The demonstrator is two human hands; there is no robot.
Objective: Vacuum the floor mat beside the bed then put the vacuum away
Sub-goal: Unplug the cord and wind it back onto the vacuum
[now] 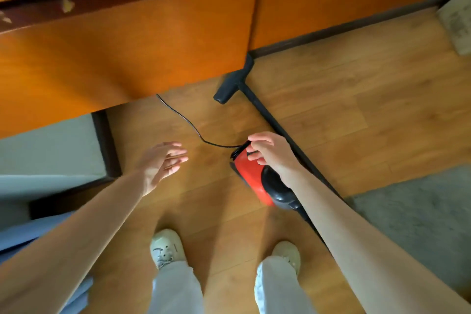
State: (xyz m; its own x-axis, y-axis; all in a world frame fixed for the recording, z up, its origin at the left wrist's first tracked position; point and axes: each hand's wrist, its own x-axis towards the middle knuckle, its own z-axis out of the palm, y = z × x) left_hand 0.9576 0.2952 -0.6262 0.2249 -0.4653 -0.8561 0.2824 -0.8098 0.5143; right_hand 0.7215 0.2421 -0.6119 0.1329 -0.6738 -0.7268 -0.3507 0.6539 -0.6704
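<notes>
A: From the head view, where is the vacuum?

B: Low over the wooden floor, in front of the person's feet. Its red and black body is tilted, and its black tube runs away to the floor nozzle, which sits by the corner of the orange wooden cabinet.

A: And the hands?

B: The right hand is on the upper end of the red body, its fingers curled over the black top edge, holding it. The left hand hangs in the air beside it, apart from the vacuum, fingers straight and spread, holding nothing.

A: Any cord?

B: A thin black cord leaves the top of the body and curves across the floor to go under the cabinet.

A: The mat?

B: A grey floor mat lies at the right, just beside the tube. Both pale shoes stand on bare floor
</notes>
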